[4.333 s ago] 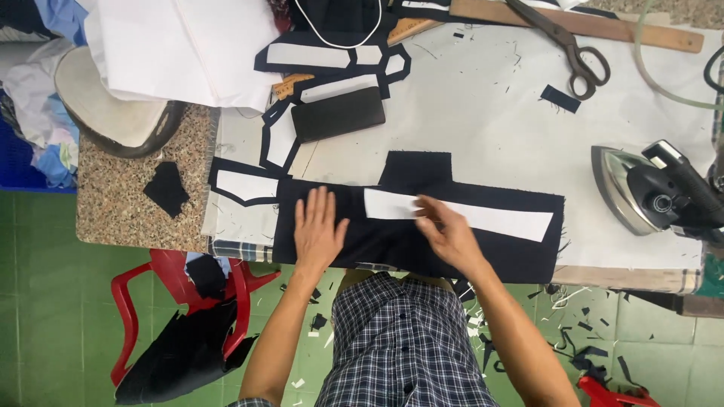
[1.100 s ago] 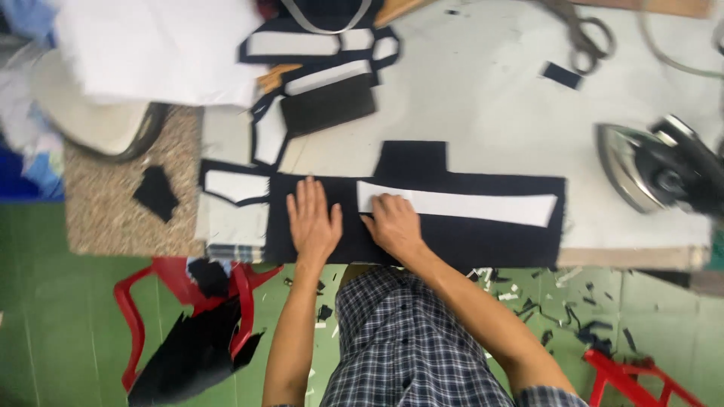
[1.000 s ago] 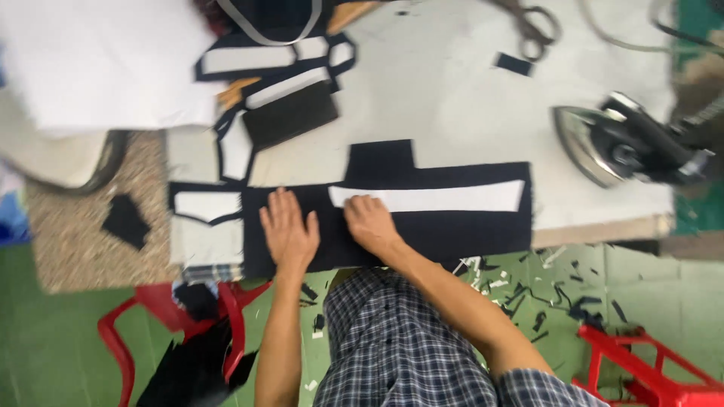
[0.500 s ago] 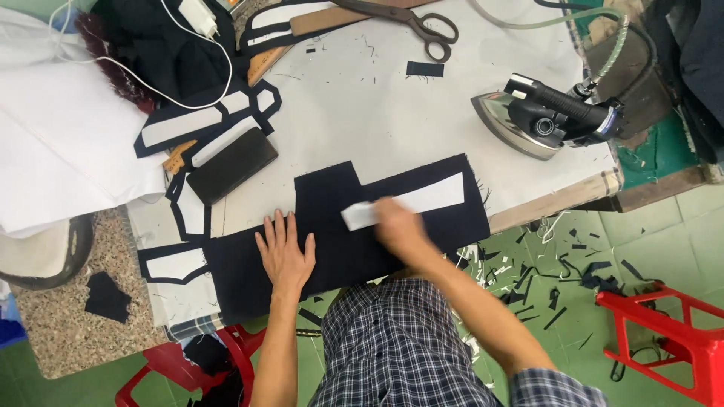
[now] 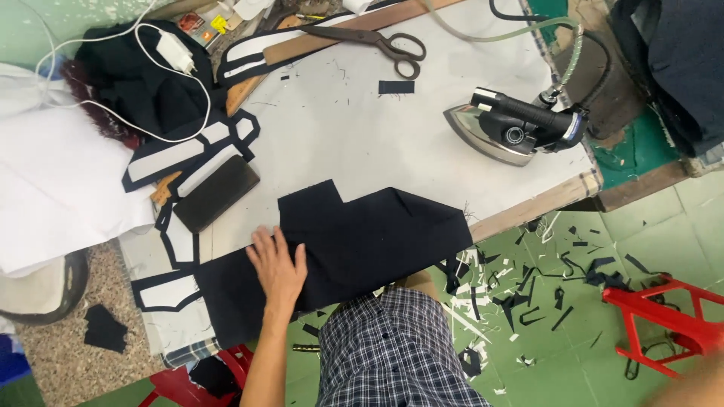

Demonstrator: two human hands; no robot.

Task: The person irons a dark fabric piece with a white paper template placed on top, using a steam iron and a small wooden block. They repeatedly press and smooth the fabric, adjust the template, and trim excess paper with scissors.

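While the left hand lies flat with fingers spread on the dark fabric panel, the right hand is mostly out of frame; only a blurred sliver shows at the lower right corner, so its state cannot be told. The panel is the landmark: it lies at the near edge of the work table, its near margin overhanging toward the person's checked shirt.

Step in hand, as judged: pinning the panel flat. No white strip shows on its upper face. A next move would call for keeping the cloth smooth under the palm.

Count, near to far from the panel:
- One red stool, on the floor to the right of the panel, among many dark and white offcuts.
- Several dark pieces faced with white interlining, to the left of the panel; at least four show.
- One flat dark block, just beyond the panel's left end.
- One steam iron, beyond the panel's right end, well apart.
- One small dark offcut, farther beyond the panel.
- One pair of scissors, at the far edge, resting on one wooden ruler.
- One white charger with cable, far left, on dark cloth.
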